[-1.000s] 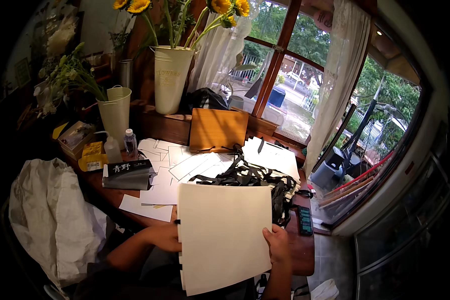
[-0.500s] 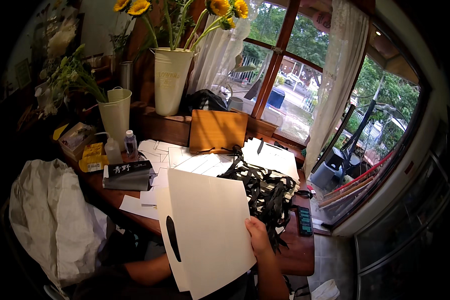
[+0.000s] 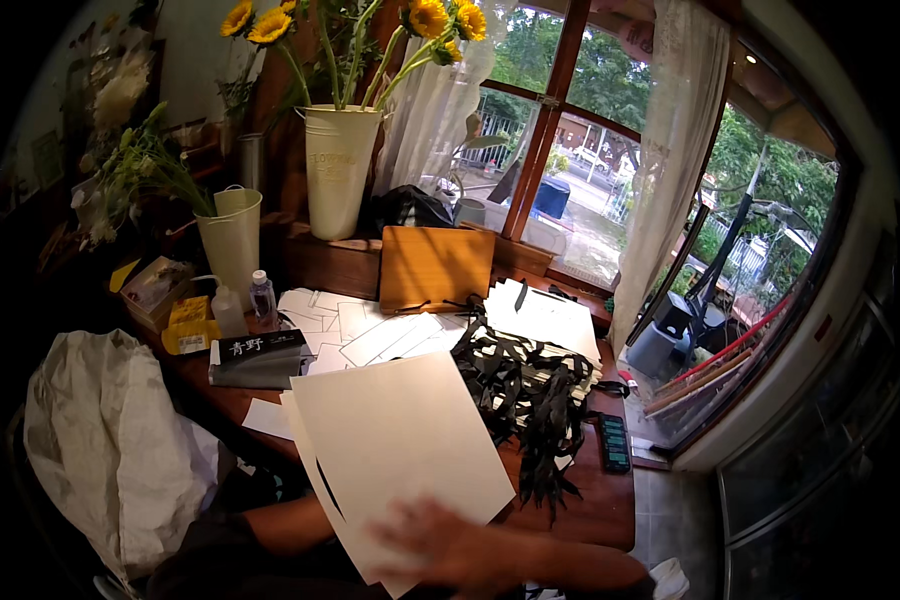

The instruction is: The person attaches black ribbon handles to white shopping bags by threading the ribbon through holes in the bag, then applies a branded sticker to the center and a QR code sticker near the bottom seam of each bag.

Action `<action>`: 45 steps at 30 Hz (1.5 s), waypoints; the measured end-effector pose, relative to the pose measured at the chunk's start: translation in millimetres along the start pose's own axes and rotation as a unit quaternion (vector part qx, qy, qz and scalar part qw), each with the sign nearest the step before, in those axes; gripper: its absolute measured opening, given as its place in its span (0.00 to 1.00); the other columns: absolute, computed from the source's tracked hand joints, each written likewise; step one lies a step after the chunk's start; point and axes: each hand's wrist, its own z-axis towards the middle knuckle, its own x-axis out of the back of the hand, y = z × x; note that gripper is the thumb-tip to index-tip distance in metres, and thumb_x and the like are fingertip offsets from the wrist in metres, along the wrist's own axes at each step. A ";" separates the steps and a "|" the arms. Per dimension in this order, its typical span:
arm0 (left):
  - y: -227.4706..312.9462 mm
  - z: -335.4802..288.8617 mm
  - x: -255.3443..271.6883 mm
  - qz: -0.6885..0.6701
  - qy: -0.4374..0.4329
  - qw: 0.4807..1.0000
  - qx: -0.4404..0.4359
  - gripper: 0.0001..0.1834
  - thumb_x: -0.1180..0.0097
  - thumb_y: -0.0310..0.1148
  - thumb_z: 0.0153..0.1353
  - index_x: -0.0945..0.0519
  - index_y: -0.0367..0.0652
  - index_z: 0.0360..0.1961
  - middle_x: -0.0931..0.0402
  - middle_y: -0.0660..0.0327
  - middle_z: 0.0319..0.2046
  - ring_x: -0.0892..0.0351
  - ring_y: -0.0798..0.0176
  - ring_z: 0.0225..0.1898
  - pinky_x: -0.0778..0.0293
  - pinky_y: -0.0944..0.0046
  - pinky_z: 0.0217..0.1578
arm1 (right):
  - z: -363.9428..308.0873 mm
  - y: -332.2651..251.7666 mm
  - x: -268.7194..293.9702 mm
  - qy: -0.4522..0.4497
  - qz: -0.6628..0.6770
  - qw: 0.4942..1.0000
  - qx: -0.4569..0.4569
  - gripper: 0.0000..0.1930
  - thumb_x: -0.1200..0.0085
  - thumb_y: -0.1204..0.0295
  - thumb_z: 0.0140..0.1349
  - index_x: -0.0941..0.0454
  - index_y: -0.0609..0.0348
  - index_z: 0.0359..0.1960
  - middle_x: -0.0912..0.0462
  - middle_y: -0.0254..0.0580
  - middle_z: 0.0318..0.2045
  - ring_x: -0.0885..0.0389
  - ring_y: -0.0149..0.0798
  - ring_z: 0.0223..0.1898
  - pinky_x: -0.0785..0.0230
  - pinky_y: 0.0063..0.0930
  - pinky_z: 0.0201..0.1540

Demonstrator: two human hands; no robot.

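A flat white paper bag [image 3: 400,430], or a folded piece like one, lies tilted in front of me, with a thin black strip [image 3: 328,490] along its left side. My right hand [image 3: 435,540] is spread over its lower part, smeared by motion; whether it touches the surface I cannot tell. My left forearm [image 3: 285,525] passes behind the bag's lower left side, and the hand itself is hidden there. Just beyond, to the right, black ribbons [image 3: 520,385] lie tangled over a stack of white pieces [image 3: 540,318].
Papers with drawn lines [image 3: 370,335], a grey-black box [image 3: 258,358], a bottle [image 3: 263,300] and a wooden panel [image 3: 436,268] occupy the table's far side. A phone [image 3: 613,443] lies near its right edge. Sunflowers stand in a bucket [image 3: 342,175]. White sacking [image 3: 120,450] sits at left.
My right hand has let go of the bag's right edge and moved left across its lower front. The bag has tilted flatter, its top edge lower and further left.
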 end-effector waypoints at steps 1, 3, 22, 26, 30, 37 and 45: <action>2.5 1.1 0.0 0.004 0.005 1.000 -0.003 0.35 0.40 0.42 0.69 0.34 0.36 0.72 0.22 0.49 0.62 0.20 0.50 0.61 0.23 0.51 0.59 | 9.9 -14.4 3.6 -0.015 -0.035 0.997 0.062 0.43 0.44 0.52 0.67 0.46 0.49 0.81 0.51 0.53 0.82 0.46 0.59 0.79 0.55 0.61 0.77; 4.5 0.2 -2.4 0.010 0.006 1.000 -0.006 0.36 0.39 0.42 0.68 0.34 0.37 0.73 0.22 0.48 0.62 0.20 0.50 0.61 0.23 0.51 0.59 | 25.3 -33.2 4.7 -0.048 -0.105 0.977 0.179 0.38 0.51 0.65 0.72 0.50 0.47 0.82 0.49 0.42 0.83 0.41 0.47 0.80 0.48 0.42 0.80; 50.3 -11.2 -10.9 0.137 -0.082 0.987 -0.001 0.44 0.36 0.42 0.65 0.42 0.37 0.77 0.23 0.48 0.64 0.20 0.49 0.62 0.24 0.51 0.60 | 10.3 -45.7 118.2 0.071 -0.297 0.952 -0.015 0.12 0.42 0.69 0.70 0.18 0.47 0.53 0.16 0.32 0.63 0.19 0.36 0.65 0.34 0.36 0.65; 76.9 -22.8 -8.7 0.189 -0.122 0.974 0.008 0.46 0.35 0.42 0.65 0.44 0.38 0.77 0.24 0.47 0.64 0.21 0.49 0.62 0.24 0.51 0.60 | -5.4 -37.7 136.8 0.129 -0.358 0.923 -0.054 0.07 0.40 0.71 0.67 0.13 0.48 0.43 0.11 0.32 0.55 0.13 0.39 0.56 0.30 0.34 0.59; 91.3 -16.8 -2.9 0.187 -0.189 0.964 0.018 0.48 0.35 0.42 0.64 0.46 0.38 0.78 0.24 0.47 0.64 0.21 0.49 0.62 0.24 0.51 0.60 | -22.8 -23.8 134.3 0.148 -0.379 0.905 -0.124 0.12 0.37 0.64 0.67 0.13 0.57 0.45 0.11 0.40 0.53 0.11 0.42 0.53 0.26 0.30 0.46; 128.5 8.9 -26.0 0.102 -0.252 0.962 -0.007 0.51 0.33 0.42 0.63 0.49 0.38 0.80 0.25 0.47 0.65 0.21 0.49 0.62 0.24 0.50 0.60 | -64.4 8.7 91.1 0.353 -0.265 0.875 -0.201 0.35 0.28 0.52 0.57 0.20 0.72 0.55 0.15 0.68 0.54 0.09 0.59 0.47 0.15 0.39 0.44; 183.9 71.2 -86.0 -0.052 -0.399 0.915 0.011 0.55 0.32 0.43 0.62 0.52 0.38 0.82 0.25 0.46 0.65 0.21 0.48 0.62 0.24 0.50 0.60 | -109.5 -0.9 -35.9 0.434 -0.318 0.778 -0.323 0.34 0.33 0.54 0.67 0.23 0.80 0.58 0.17 0.74 0.55 0.13 0.66 0.54 0.15 0.47 0.52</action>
